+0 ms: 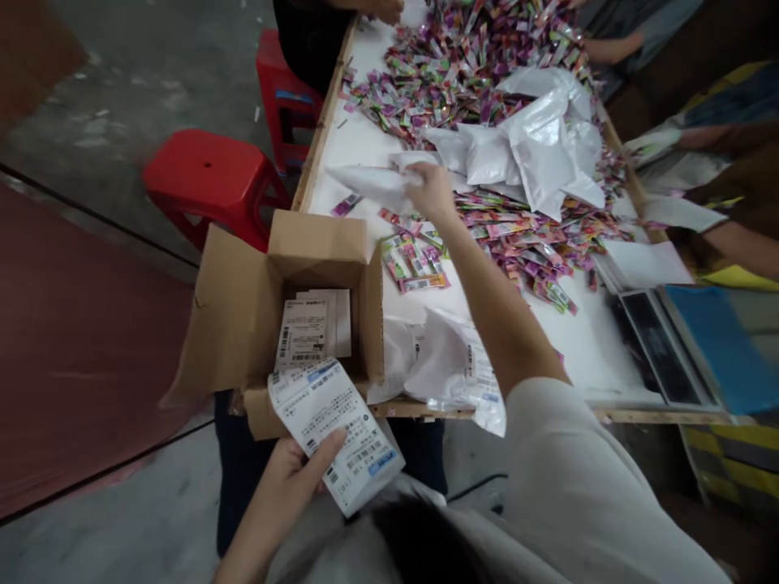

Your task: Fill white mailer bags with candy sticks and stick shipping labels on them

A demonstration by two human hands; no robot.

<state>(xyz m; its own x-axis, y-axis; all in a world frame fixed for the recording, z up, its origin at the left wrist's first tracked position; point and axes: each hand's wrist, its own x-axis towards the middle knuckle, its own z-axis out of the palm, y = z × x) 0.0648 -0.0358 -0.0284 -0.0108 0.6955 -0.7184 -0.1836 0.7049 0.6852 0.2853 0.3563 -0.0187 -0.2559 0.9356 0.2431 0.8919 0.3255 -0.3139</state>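
Observation:
My left hand is closed on a stack of white shipping labels, held low in front of an open cardboard box. More labels lie inside that box. My right hand reaches far across the white table and grips a white poly mailer bag. Beside it lies a pile of white mailer bags. Small colourful sachets cover much of the table, with a small bunch of sachets lying under my forearm.
Labelled white packed bags lie at the table's near edge. Two red stools stand on the floor to the left. A scale and a blue board are at right. Other people's arms reach in from the right and far end.

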